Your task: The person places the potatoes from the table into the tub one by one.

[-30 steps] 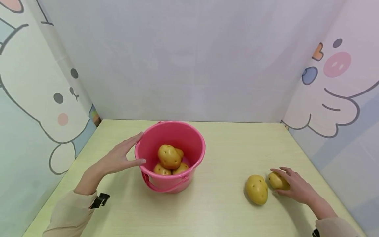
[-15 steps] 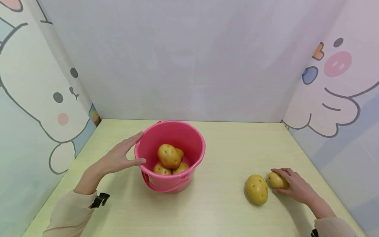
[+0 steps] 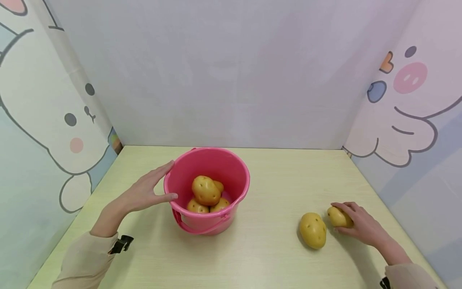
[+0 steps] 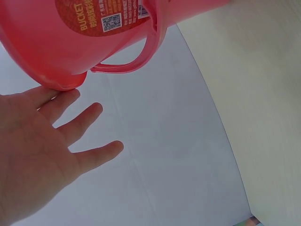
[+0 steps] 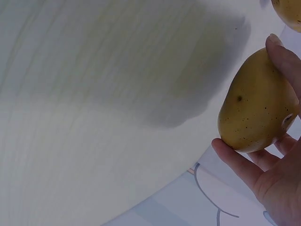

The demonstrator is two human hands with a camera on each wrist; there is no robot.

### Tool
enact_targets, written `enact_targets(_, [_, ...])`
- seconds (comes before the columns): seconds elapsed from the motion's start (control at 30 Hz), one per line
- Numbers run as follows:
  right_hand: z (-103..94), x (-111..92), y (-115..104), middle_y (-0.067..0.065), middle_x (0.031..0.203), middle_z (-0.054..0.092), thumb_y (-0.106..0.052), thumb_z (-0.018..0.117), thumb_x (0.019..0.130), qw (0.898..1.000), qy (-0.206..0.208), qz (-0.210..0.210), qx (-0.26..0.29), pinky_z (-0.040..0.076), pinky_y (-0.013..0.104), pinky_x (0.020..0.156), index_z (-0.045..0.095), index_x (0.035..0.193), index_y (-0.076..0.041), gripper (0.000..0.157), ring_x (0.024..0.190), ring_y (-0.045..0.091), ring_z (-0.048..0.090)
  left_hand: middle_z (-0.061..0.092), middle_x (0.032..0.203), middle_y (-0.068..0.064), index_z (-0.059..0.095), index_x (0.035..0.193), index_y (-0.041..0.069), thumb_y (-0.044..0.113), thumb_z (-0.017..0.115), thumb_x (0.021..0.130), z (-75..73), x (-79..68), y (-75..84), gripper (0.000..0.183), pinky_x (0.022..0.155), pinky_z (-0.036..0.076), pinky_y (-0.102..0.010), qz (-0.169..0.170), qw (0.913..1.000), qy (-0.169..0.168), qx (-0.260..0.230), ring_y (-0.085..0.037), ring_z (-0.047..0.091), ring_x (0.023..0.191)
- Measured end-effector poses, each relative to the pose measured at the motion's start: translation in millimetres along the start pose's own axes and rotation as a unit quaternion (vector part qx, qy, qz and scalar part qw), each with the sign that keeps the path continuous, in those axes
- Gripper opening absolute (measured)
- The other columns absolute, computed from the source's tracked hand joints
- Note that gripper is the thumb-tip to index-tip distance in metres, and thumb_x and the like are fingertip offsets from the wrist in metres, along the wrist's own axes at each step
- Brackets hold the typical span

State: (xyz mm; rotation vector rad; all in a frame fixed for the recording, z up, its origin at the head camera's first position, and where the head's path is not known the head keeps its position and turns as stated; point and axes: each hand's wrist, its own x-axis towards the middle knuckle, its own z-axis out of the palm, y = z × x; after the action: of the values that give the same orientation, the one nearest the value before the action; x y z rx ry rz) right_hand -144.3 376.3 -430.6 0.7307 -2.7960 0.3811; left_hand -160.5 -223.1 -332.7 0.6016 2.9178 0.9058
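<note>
A pink bucket stands on the table and holds several yellow potatoes. My left hand is at the bucket's left rim, thumb and fingertips touching it. In the left wrist view the fingers of that hand are straight and spread under the rim of the bucket. At the right, my right hand holds a potato between thumb and fingers. The right wrist view shows this potato gripped at both ends. Another potato lies on the table just left of it.
The pale wooden table meets a plain light wall at the back. Side walls with cartoon prints flank it, a white animal on the left and a pig on the right. The bucket's handle hangs down at its front.
The right hand's fingers have closed around the small potato and shifted it very slightly. The left hand and the bucket have stayed in place.
</note>
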Motion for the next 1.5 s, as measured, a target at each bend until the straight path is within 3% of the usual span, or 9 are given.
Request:
enact_targets(0.5, [-23.4,10.4,-13.2,0.011,0.102,0.048,-0.023,0.081,0.058,0.999,0.005,-0.039,-0.014,0.042,0.038,0.057,0.051,0.117,-0.010,0.067,0.078,0.024,0.049,0.025,0.141,-0.010,0.019,0.141,0.014,0.049,0.068,0.069,0.2,0.0,-0.3,0.094,0.080,0.041,-0.055,-0.001,1.0000,-0.002,-0.005,-0.032,0.025,0.123])
enact_targets(1.3, [-53.3,29.1,-44.6,0.000,0.105,0.047,-0.033,0.079,0.062,0.997,-0.016,-0.070,-0.037,0.044,0.035,0.061,0.051,0.120,-0.015,0.067,0.086,0.016,0.046,0.024,0.141,-0.010,0.019,0.142,0.014,0.043,0.069,0.071,0.0,-0.3,-0.2,0.092,0.080,0.041,-0.055,0.001,1.0000,0.000,-0.003,-0.032,0.024,0.123])
enact_targets(1.5, [-60.6,36.7,-53.9,0.000,0.104,0.048,-0.034,0.078,0.061,0.994,-0.008,-0.100,-0.045,0.044,0.034,0.059,0.051,0.120,-0.016,0.067,0.084,0.017,0.047,0.024,0.141,-0.010,0.019,0.142,0.014,0.041,0.069,0.071,0.3,-0.1,-0.2,0.091,0.080,0.041,-0.055,-0.001,1.0000,-0.002,-0.004,-0.032,0.024,0.123])
